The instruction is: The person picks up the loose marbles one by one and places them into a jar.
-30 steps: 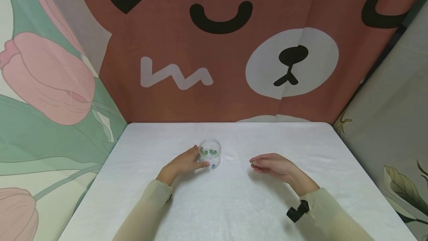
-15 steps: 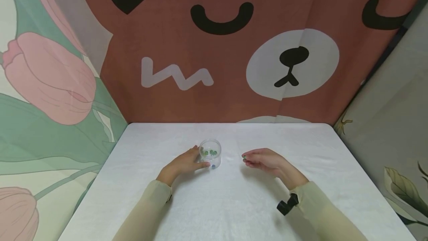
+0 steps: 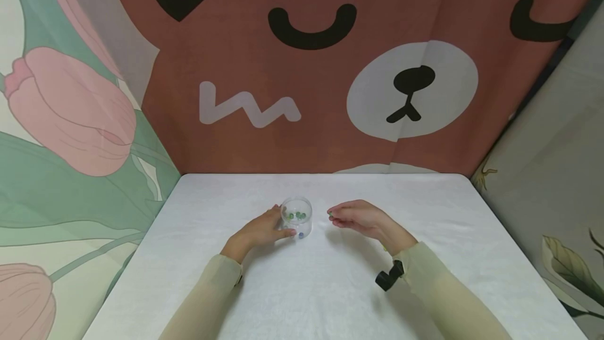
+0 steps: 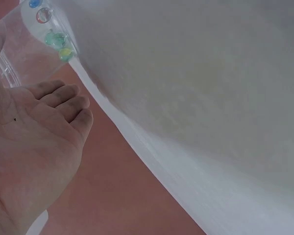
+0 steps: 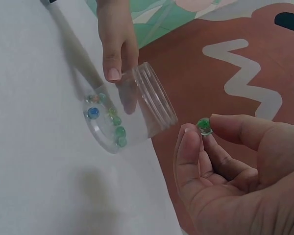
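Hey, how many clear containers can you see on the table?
1: the clear container stands on the white table, gripped by the left hand; the right hand holds a green marble nearby. No other shows.

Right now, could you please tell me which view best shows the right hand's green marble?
The right wrist view: the green marble appears largest there, pinched by the right hand. The head view shows it only as a speck; the left wrist view misses it.
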{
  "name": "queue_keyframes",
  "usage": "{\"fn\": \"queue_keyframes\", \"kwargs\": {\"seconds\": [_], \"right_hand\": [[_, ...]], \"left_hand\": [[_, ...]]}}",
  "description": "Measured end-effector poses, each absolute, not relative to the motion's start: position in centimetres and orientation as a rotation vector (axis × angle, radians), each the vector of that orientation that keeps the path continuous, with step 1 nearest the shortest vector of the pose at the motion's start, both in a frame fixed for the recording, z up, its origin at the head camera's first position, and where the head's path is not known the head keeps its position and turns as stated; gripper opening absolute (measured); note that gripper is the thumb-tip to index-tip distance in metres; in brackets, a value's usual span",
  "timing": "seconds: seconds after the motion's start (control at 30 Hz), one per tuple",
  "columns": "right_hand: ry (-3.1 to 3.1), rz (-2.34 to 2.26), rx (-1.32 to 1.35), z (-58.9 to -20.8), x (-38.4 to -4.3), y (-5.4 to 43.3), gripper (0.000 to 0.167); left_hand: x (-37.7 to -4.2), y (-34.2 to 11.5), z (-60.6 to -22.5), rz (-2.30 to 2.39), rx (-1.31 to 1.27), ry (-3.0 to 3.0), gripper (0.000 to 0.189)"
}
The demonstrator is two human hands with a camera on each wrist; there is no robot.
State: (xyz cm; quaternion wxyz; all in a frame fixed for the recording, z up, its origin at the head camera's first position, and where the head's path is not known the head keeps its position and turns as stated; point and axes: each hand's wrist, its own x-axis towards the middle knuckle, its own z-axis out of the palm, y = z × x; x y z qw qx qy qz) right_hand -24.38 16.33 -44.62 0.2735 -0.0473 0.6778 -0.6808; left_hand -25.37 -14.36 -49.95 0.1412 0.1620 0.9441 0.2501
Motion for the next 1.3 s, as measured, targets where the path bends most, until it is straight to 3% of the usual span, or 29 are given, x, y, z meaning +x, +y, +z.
{"fn": "queue_keyframes", "kwargs": {"seconds": [0.57,1.3], "right_hand": [[1.864,-1.782,-0.142,-43.4,-26.9,12.5,0.037],[1.95,-1.704,-0.085,-42.8,-27.9,9.5,0.029]], "left_hand": [[-25.8,-14.4,-49.8,0.718,0.485,2.74,0.109],[-25.6,-14.4,-49.7,0.726,0.504,2.725,0.103]]}}
